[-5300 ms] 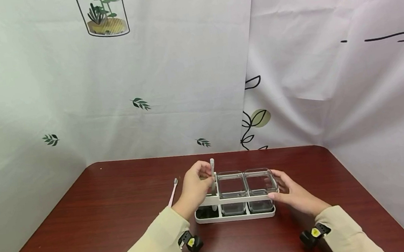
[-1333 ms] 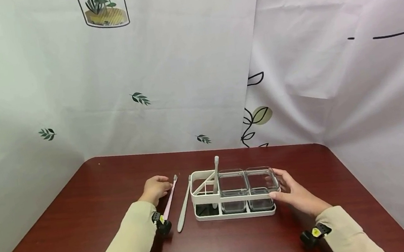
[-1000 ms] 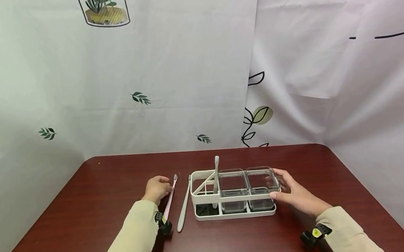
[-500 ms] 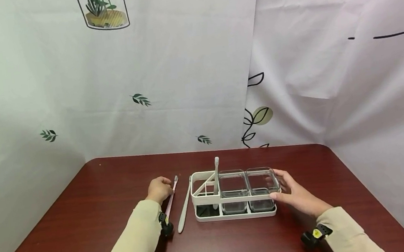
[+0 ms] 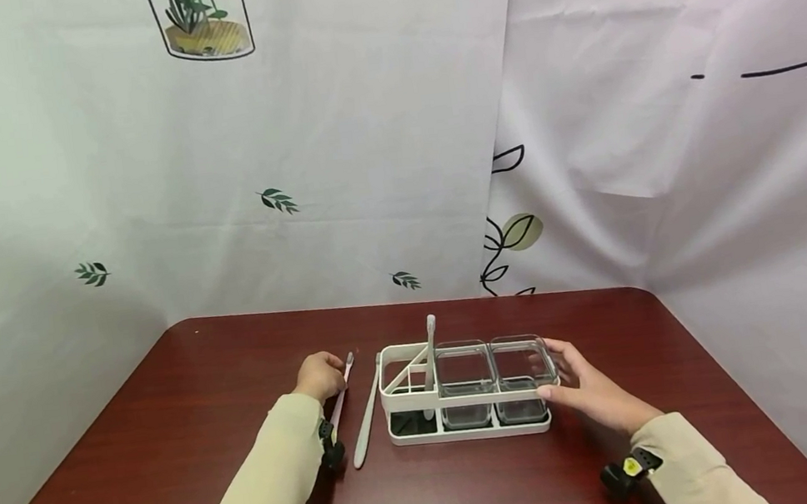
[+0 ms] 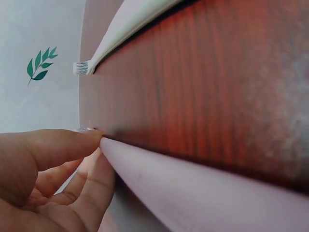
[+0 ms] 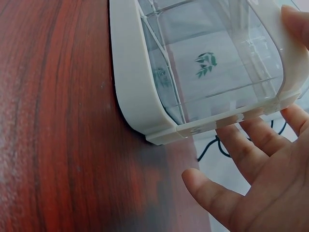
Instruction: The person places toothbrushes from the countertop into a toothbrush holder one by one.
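Observation:
At the left of the table, my left hand (image 5: 319, 377) pinches the neck of a pink toothbrush (image 6: 193, 188) between thumb and forefinger, just below the bristles. The brush lies along the tabletop, its handle partly behind my wrist in the head view. To its right lies a pale grey toothbrush (image 5: 368, 424). Another toothbrush (image 5: 431, 337) stands upright in the left section of a white toothbrush rack (image 5: 465, 401). My right hand (image 5: 598, 396) grips the rack's right end, thumb on the front upper rail and some fingers against the end wall, as the right wrist view shows.
Two clear square cups (image 5: 463, 366) sit in the middle and right sections of the rack. The dark red wooden table (image 5: 464, 497) ends at a white printed curtain (image 5: 357, 123) behind.
My left hand has left the rack, where a toothbrush now stands upright, and moved left to the pink toothbrush. Its fingers have since closed on the neck. My right hand stays on the rack.

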{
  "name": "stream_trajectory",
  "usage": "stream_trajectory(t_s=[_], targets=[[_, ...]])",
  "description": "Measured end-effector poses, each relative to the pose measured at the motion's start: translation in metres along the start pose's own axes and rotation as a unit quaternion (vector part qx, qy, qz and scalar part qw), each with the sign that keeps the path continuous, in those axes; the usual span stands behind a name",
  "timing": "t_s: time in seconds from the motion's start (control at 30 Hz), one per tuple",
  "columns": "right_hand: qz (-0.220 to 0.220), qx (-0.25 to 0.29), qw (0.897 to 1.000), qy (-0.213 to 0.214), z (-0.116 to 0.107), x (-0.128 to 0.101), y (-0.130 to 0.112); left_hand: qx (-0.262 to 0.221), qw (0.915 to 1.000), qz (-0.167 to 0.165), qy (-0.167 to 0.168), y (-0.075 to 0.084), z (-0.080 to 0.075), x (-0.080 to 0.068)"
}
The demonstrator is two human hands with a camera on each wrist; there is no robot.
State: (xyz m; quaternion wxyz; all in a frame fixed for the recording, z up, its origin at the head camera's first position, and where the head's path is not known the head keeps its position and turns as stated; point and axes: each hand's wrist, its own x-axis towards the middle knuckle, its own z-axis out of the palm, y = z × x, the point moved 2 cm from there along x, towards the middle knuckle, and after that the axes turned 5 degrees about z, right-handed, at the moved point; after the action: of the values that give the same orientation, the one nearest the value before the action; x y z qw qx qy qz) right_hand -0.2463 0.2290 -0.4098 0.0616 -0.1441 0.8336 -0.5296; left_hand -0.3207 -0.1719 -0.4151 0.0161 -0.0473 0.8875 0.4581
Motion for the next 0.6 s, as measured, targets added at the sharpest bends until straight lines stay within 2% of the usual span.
stream_trajectory(t_s=[0.13, 0.3, 0.43, 0.6], targets=[[-0.003, 0.006, 1.0, -0.001, 0.0, 0.0001, -0.0009, 0.038, 0.9993, 0.0, -0.006, 0.006, -0.0003, -0.0009], [-0.038, 0.009, 0.999, -0.007, 0.0004, -0.0011, -0.0036, 0.088, 0.996, 0.004, -0.011, 0.0102, 0.0013, 0.0003], [-0.054, 0.013, 0.998, -0.009, 0.0007, -0.0015, -0.004, 0.094, 0.9954, -0.001, -0.015, 0.0102, 0.0019, 0.0028], [-0.042, 0.013, 0.999, -0.006, 0.0006, -0.0007, -0.0027, 0.088, 0.996, -0.005, -0.016, 0.0065, 0.0007, 0.0052]])
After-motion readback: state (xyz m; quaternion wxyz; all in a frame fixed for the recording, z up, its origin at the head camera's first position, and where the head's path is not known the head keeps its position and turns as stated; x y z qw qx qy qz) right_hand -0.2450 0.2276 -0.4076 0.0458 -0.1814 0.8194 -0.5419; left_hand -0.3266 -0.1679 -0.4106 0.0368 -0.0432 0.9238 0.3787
